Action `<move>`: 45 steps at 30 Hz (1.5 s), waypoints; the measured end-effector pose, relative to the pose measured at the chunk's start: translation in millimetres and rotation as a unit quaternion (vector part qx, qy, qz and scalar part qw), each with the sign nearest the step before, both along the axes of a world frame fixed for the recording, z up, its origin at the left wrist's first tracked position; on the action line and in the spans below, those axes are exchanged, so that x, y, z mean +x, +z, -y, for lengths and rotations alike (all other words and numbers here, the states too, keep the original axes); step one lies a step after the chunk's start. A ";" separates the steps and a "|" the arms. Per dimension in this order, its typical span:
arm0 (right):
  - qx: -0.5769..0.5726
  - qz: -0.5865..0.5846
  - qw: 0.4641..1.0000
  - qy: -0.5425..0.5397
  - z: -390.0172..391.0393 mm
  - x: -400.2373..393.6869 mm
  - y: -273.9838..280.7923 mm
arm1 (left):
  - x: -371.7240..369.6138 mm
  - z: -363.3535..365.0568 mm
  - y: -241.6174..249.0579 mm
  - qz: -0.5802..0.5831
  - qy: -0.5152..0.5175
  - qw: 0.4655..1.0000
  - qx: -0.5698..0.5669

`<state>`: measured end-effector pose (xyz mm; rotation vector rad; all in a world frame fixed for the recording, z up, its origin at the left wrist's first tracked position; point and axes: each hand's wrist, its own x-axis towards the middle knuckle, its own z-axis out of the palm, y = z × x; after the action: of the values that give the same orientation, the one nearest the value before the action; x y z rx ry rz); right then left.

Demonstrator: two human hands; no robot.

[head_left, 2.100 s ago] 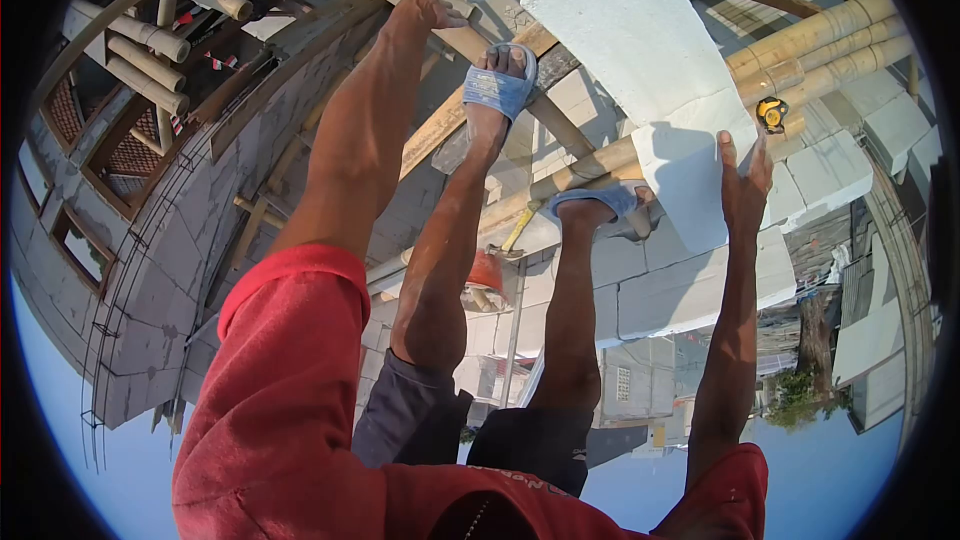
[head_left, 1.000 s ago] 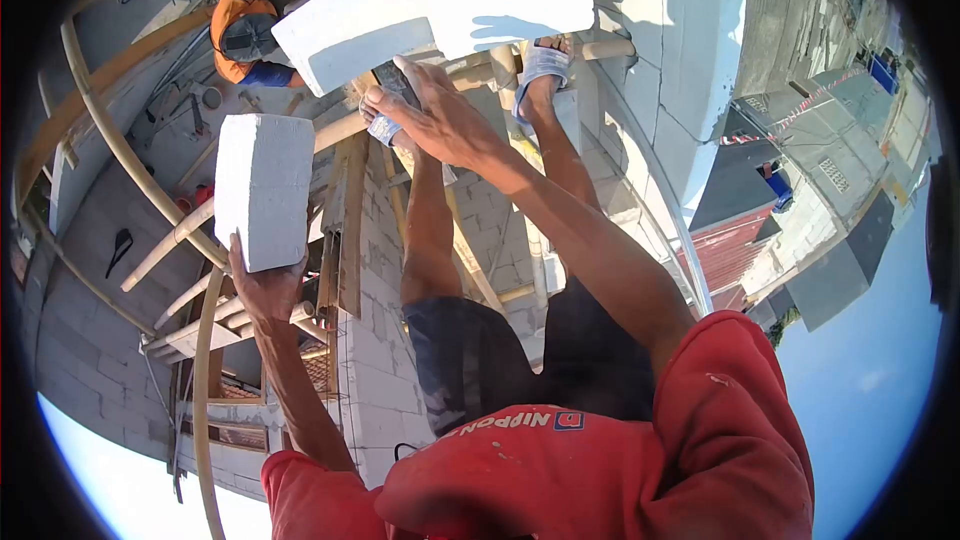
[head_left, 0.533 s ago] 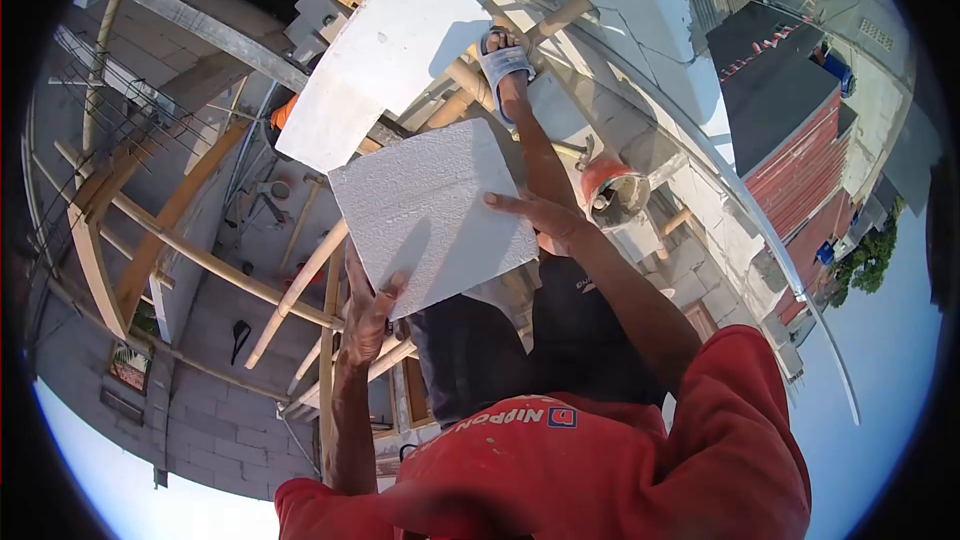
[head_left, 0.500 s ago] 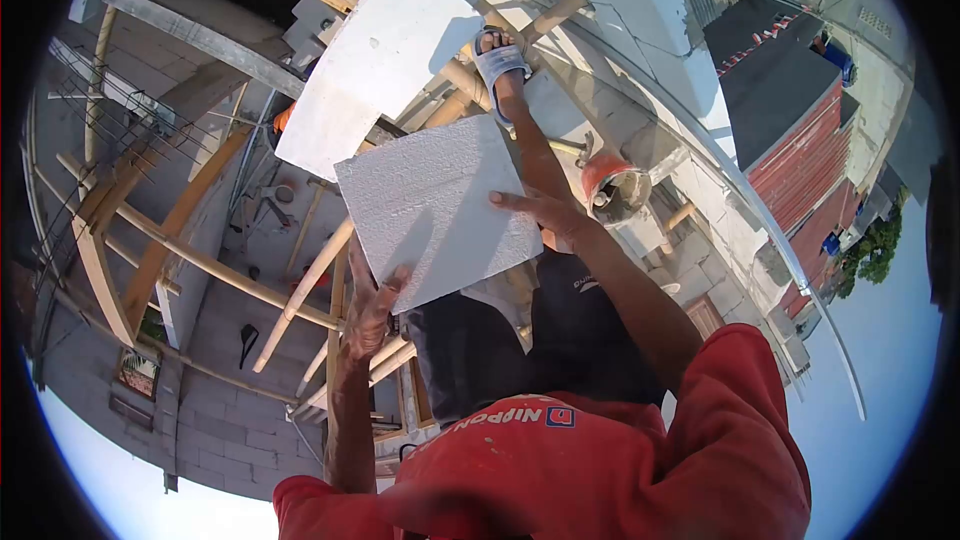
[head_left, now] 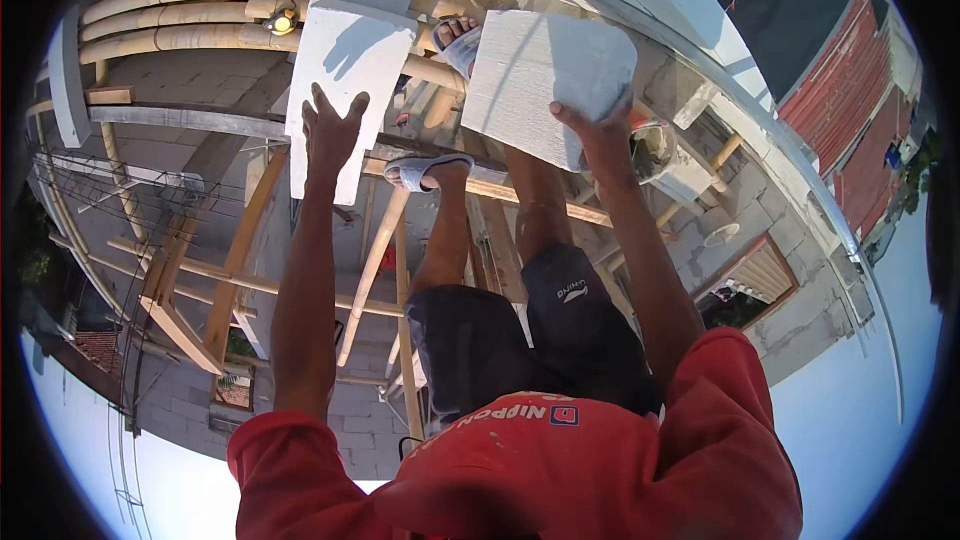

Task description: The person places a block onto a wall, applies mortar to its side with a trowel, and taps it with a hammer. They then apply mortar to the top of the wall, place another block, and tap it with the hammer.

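My right hand [head_left: 606,140] grips a white lightweight block [head_left: 545,80] by its near right edge, thumb on top, the fingers hidden beneath. The block is held over my right leg and partly covers that foot's sandal. My left hand [head_left: 333,135] is open with its fingers spread, over the near part of other white blocks [head_left: 345,25]. These overlap one another on the bamboo poles, and a hand-shaped shadow falls on the upper one. Beside them, my left foot in a grey sandal [head_left: 432,172] stands on a timber beam.
Bamboo poles [head_left: 180,18] run across the far left, with a yellow tape measure [head_left: 283,22] on them. A mortar bucket [head_left: 655,148] stands right of my right hand. Gaps between the timbers open onto a lower level. A block wall [head_left: 770,215] lies at the right.
My left hand has let go of the held block and reached forward over the other blocks. My right hand has carried the block forward and to the right. The view has shifted.
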<state>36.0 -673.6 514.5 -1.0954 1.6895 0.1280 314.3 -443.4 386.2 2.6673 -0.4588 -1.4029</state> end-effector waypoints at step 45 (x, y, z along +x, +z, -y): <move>-0.042 -0.328 0.894 0.303 28.4 -126.1 -183.7 | 4.4 18.1 -129.4 -0.120 0.372 0.909 0.142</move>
<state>-90.0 -702.0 330.8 -1.7523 1.8677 0.9187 318.7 -461.5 256.8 2.3625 0.7641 -1.5503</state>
